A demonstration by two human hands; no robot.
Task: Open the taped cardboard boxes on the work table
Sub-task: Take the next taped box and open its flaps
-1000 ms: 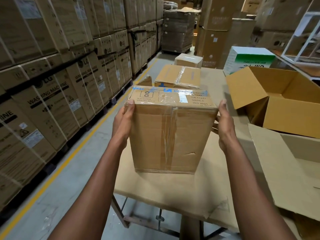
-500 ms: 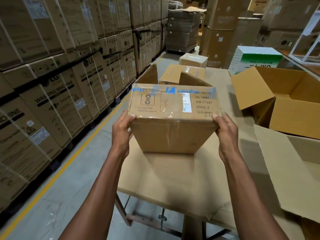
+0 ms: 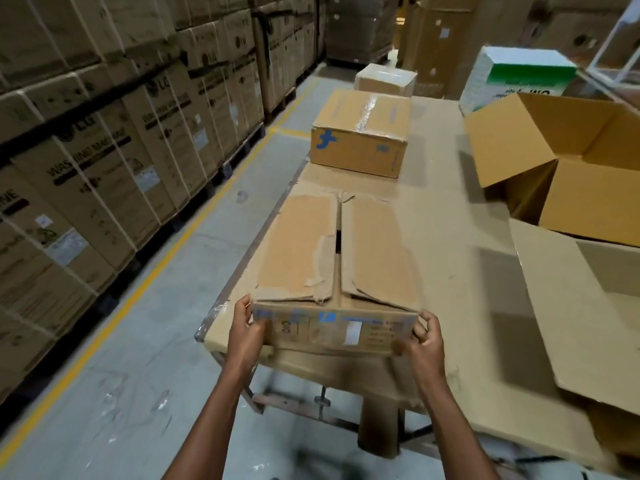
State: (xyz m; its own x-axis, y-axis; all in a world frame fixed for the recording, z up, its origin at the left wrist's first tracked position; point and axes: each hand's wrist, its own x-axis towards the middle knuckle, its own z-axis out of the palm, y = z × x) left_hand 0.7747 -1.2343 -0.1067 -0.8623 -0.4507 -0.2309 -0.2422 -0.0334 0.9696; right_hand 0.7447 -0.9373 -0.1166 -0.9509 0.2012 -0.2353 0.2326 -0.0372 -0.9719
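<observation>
both hands (image 3: 246,332) (image 3: 426,336) curl fingers round the box (image 3: 337,271) at the table's (image 3: 446,216) near edge.

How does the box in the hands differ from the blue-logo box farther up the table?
The held box has its top flaps untaped, parted at the seam, with torn paper; the blue-logo box is sealed by clear tape along its top seam. The held box is gripped at its near corners by the left hand and right hand; the blue-logo box stands untouched. Both are brown cardboard on the work table with blue markings on the near side.
</observation>
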